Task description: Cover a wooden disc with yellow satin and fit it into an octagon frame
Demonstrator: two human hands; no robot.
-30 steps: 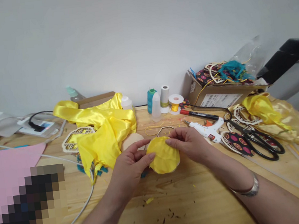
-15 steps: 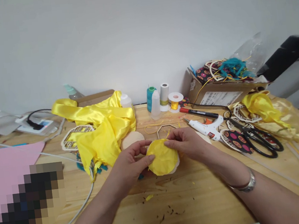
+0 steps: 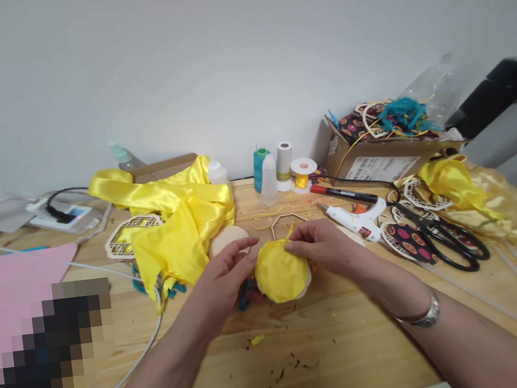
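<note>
Both my hands hold a round disc covered in yellow satin [image 3: 280, 272] just above the wooden table [image 3: 332, 347]. My left hand [image 3: 224, 279] grips its left edge, thumb on top and fingers underneath. The fingertips of my right hand [image 3: 323, 247] pinch the upper right edge, where a scrap of yellow fabric sticks up. A pale wooden rim shows along the disc's lower right edge. A silver bracelet [image 3: 422, 318] is on my right wrist.
A heap of yellow satin [image 3: 172, 219] lies to the left, thread spools [image 3: 283, 166] and a bottle [image 3: 268, 180] behind. White glue gun [image 3: 357, 219], black scissors [image 3: 445, 238], a red-capped marker [image 3: 342, 194] and a cardboard box [image 3: 386, 164] sit right. Pink sheet [image 3: 7, 285] and white cable [image 3: 133, 364] lie left.
The disc has shifted slightly toward me and turned a little in my hands. My left thumb has moved back from the disc's face to its edge.
</note>
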